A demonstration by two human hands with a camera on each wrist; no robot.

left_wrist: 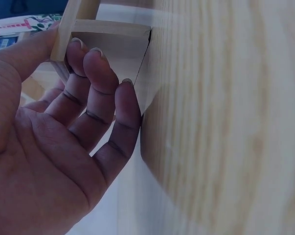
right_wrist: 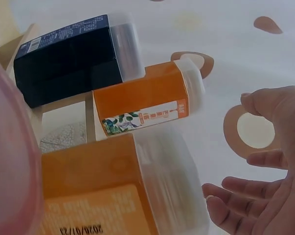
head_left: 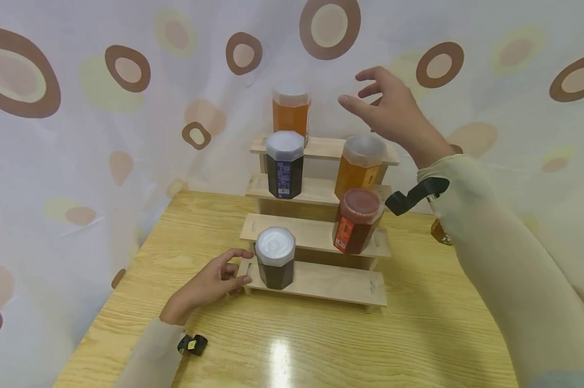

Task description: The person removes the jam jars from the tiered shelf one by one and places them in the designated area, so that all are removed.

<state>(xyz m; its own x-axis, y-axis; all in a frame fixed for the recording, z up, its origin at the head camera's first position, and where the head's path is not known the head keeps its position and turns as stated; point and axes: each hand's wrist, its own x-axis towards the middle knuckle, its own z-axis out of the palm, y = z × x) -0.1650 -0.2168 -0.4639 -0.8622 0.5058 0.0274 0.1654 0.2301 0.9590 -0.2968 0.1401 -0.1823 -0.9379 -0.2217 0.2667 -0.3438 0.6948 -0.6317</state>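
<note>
A four-step wooden display stand (head_left: 316, 280) holds several eight-sided jars. My left hand (head_left: 208, 281) holds the left end of its lowest step, thumb at the front and fingers curled behind. Beside those fingers stands a dark jar with a white lid (head_left: 275, 258). My right hand (head_left: 386, 105) hovers with nothing in it, fingers parted and bent, over the stand's right end. Nearest below it is an amber jar with a clear lid (head_left: 361, 164) on the second step from the top. A red-lidded jar (head_left: 357, 221) sits one step lower.
An orange jar (head_left: 290, 114) stands on the top step, partly behind a dark jar with a blue label (head_left: 285, 167). Past the right sleeve, part of a brown item (head_left: 439, 233) shows on the wooden table (head_left: 214, 350). A patterned cloth (head_left: 151, 118) hangs behind.
</note>
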